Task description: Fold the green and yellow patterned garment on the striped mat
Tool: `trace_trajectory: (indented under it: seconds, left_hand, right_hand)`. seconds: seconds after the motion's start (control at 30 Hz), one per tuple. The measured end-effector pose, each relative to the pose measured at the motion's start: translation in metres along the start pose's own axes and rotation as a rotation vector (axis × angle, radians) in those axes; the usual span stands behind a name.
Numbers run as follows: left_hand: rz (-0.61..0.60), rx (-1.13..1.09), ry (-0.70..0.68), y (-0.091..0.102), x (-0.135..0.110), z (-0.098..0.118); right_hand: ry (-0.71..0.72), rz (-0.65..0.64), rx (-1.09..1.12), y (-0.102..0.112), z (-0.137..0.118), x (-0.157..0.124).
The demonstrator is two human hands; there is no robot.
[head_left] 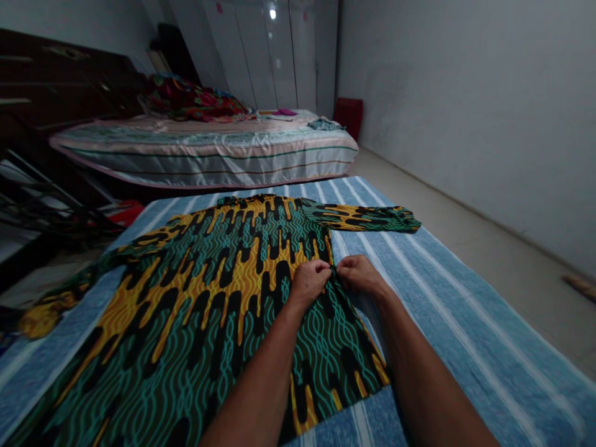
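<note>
A long-sleeved shirt, patterned in green, black and yellow, lies spread over a blue and white striped cloth. At its right side edge, below the armpit, my left hand pinches the fabric. Close beside it, my right hand is closed on the same edge, fingertips nearly meeting those of the left. One sleeve stretches out to the right on the striped cloth. The other runs down to the left, its cuff hanging at the cloth's left edge.
Behind stands a bed with a shiny striped cover and a red floral blanket. A dark wooden headboard is at left, a pale wardrobe at the back. A red object leans near the wall at right.
</note>
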State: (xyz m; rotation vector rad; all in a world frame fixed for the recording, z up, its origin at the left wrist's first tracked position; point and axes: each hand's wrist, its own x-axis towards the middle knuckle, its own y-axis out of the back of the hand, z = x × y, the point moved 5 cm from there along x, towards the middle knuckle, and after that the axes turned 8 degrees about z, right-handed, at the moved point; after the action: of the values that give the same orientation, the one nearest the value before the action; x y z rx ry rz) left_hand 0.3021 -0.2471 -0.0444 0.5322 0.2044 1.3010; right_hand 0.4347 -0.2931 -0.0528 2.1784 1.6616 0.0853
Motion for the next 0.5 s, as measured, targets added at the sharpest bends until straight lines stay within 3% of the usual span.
trace_trajectory:
  seconds: [0.33, 0.5]
  left_hand:
    - [0.011, -0.027, -0.016, 0.0006, -0.0003, 0.0009]
    - [-0.006, -0.024, -0.007, 0.0005, -0.0005, 0.0011]
  right_hand:
    - [0.021, -0.010, 0.047, 0.0026, -0.0010, -0.0032]
    - [0.055, -0.093, 0.098, 0.0025, -0.0055, -0.0080]
